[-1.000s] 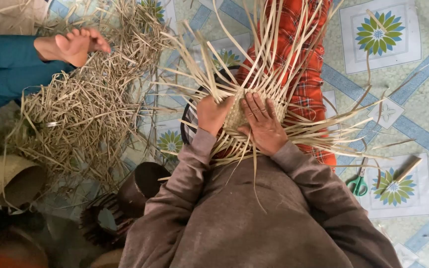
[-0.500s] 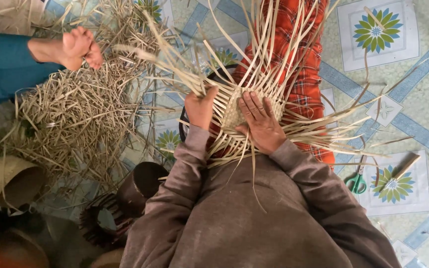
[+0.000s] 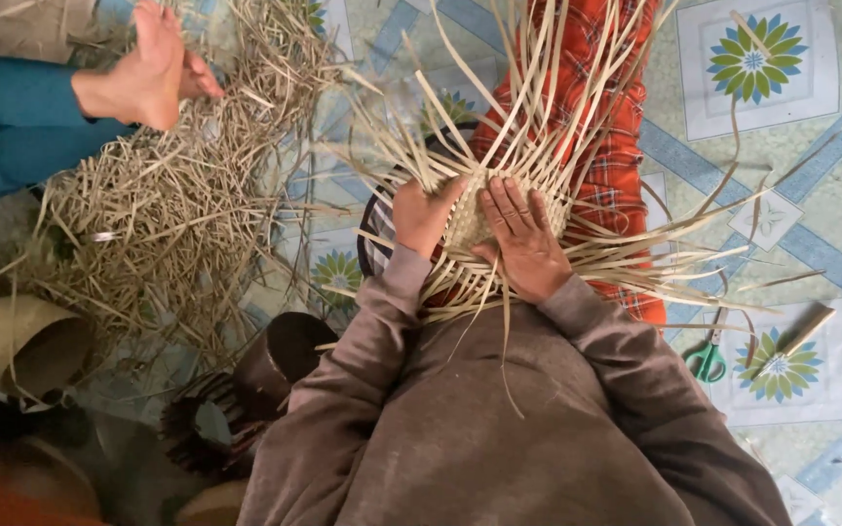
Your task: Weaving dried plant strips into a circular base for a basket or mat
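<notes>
Head view, looking straight down. Woven mat (image 3: 470, 222) of pale flat strips, resting on the lap over a red plaid leg (image 3: 596, 146), loose strip ends (image 3: 538, 88) fanning out from it on every side.

Likely light and springy: thin slats, stiff along their length, bending easily across the flat, probably apt to crack if kinked sharply. Loose ends likely to whip back when let go. Best held at the tight woven middle, flat-palmed, with single strips pinched close to the weave rather than out at the tips.

Left hand (image 3: 423, 214) at the mat's left edge, fingers curled shut around a few strips just where they leave the weave, wrist bent inward, brown sleeve running back toward the body. Right hand (image 3: 523, 242) on the mat's right half, open and flat, fingers spread and pointing away from the body, pressing the weave down, gripping nothing.

Right of the mat, well apart: green-handled scissors (image 3: 706, 360) on the patterned floor sheet (image 3: 791, 175). Left of the mat: heap of dry strips (image 3: 168, 205), another person's bare foot (image 3: 143, 73) upon it.
</notes>
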